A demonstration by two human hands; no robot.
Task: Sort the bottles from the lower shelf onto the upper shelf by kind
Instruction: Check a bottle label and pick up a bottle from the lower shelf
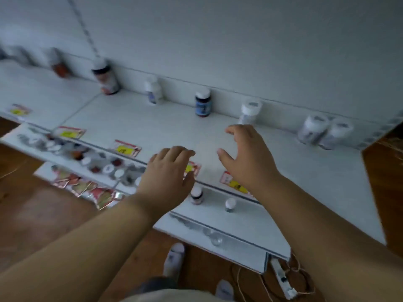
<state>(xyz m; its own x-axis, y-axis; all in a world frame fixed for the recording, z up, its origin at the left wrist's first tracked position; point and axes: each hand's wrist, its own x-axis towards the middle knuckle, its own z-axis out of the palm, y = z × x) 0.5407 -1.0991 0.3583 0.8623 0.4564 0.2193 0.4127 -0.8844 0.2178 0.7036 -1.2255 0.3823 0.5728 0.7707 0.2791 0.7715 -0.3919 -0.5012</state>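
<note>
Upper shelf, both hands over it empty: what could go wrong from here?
1. The right hand hovers close in front of a white-capped bottle; a careless reach could topple it.
2. The paired white bottles stand near the shelf's right end; a nudge could send them off.
3. The left hand hides part of the lower shelf, so a pick there is partly blind.

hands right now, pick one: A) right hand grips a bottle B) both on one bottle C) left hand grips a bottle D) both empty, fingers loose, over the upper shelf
D: the left hand and right hand hold nothing, fingers spread above the upper shelf.
</note>
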